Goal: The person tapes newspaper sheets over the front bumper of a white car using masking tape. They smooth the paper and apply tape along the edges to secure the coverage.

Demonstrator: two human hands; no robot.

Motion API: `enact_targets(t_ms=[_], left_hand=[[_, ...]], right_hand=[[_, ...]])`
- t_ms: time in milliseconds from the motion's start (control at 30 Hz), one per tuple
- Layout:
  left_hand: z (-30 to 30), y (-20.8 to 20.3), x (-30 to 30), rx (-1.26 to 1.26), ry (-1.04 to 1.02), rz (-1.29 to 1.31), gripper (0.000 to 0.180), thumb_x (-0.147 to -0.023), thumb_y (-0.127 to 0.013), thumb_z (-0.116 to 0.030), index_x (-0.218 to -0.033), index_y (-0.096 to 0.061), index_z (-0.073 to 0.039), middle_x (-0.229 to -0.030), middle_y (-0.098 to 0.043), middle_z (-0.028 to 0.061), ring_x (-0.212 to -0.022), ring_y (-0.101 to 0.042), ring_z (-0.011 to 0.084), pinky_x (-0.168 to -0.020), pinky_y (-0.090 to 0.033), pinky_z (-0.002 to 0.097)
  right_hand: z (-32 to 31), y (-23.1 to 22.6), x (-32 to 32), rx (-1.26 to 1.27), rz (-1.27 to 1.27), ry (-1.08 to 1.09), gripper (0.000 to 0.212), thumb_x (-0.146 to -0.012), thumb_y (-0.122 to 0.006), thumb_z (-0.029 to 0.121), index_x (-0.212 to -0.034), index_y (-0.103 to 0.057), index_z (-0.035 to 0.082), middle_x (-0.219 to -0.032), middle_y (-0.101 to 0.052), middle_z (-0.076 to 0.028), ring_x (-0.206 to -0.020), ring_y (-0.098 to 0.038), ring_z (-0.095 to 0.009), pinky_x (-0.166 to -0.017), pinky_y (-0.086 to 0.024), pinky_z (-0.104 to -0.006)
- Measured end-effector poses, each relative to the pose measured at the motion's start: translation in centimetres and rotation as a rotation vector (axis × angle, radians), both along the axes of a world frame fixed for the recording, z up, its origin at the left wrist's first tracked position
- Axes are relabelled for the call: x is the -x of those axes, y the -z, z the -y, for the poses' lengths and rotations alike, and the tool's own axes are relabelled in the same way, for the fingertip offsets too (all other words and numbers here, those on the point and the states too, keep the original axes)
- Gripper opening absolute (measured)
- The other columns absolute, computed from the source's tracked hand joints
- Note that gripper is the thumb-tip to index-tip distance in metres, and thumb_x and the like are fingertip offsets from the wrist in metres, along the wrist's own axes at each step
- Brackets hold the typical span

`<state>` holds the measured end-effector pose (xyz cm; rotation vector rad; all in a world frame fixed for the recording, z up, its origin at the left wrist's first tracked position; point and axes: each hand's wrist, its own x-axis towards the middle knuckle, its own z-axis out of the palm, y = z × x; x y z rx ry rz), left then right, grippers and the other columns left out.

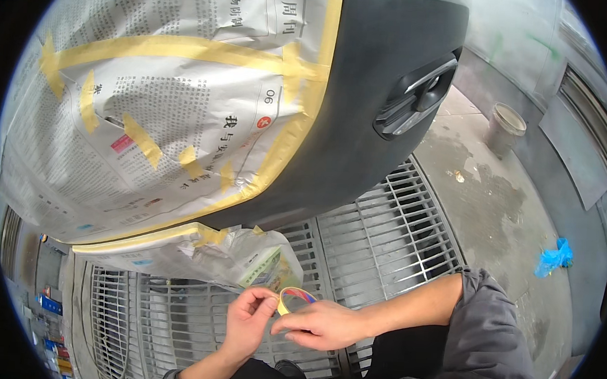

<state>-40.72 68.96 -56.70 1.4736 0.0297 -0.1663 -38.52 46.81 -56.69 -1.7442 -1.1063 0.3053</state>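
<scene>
My right hand grips a roll of yellow masking tape whose inner core shows red and blue. At the roll's left side, the thumb and fingertips of my left hand are pinched together, apparently on the tape's loose end; the end itself is too small to make out. Just beyond my hands hangs a newspaper and plastic cover along the lower edge of a dark grey vehicle panel. Newspaper sheets mask the panel's left part, fixed with yellow tape strips.
A dark door handle sits on the panel's right. Metal floor grating lies below me. On the right are a dirty bucket and a crumpled blue plastic piece by the wall. Several small coloured items stand at the far left.
</scene>
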Motion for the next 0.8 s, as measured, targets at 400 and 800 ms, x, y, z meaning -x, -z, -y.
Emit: enact_targets(t_ms=[400,800], left_hand=[[2.3,2.3,-4.0,-0.015,-0.13,-0.16,0.01,-0.109,-0.068,-0.011,-0.113,-0.069,-0.003,-0.097,-0.071,0.0011,-0.084,-0.064,0.0082,-0.074,-0.054,0.0255],[6.3,-2.4,8.8,-0.193,0.069,-0.855,0.05,-0.11,-0.067,-0.025,-0.153,-0.051,-0.004,-0.103,-0.073,0.0037,-0.082,-0.067,0.012,-0.069,-0.054,0.0271]], right_hand=[[-1.1,3.5,-4.7,0.146,0.07,0.161,0.012,-0.09,-0.067,0.016,-0.102,-0.069,0.015,-0.071,-0.07,-0.013,-0.065,-0.07,-0.039,-0.06,-0.054,-0.0566],[5.8,-4.0,3.4,0.302,-0.888,0.076,0.019,-0.086,-0.068,0.02,-0.089,-0.084,0.011,-0.097,-0.082,-0.013,-0.083,-0.075,-0.025,-0.075,-0.058,-0.0435]])
